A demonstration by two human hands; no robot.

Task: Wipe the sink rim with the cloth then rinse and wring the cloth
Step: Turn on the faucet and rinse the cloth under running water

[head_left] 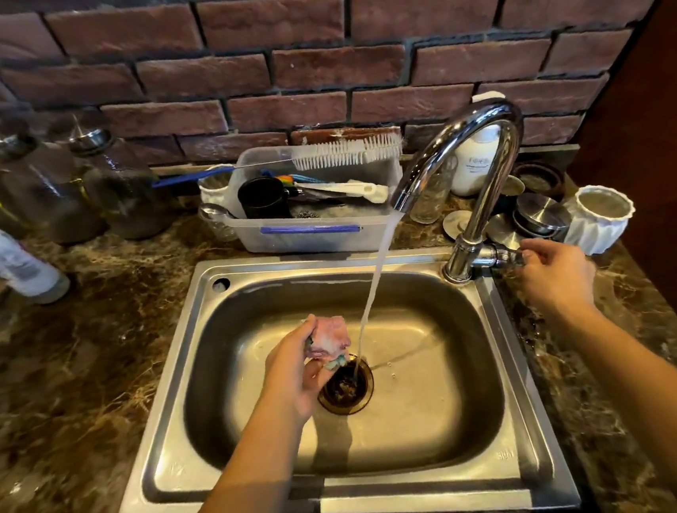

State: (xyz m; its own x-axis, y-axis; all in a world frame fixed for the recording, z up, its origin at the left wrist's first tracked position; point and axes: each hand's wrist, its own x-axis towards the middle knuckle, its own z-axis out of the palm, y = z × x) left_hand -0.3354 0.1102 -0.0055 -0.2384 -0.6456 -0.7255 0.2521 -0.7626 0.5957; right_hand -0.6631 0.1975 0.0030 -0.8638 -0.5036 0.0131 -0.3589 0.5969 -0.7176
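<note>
A steel sink (164, 401) is set into a brown marble counter. Over its bowl my left hand (294, 368) is shut on a bunched pink cloth (330, 335), held just left of the water stream (373, 290). The stream falls from the chrome tap (479, 151) into the drain (346, 386). The cloth sits beside the water, not under it. My right hand (553, 273) is at the back right corner, fingers pinched on the tap handle (502, 258).
A plastic tub (310, 234) with a black cup, utensils and a bottle brush stands behind the sink. Glass jars (115, 186) and a white bottle (6, 259) are at the left. Metal lids, a glass and a white ribbed pot (601, 216) crowd the right back.
</note>
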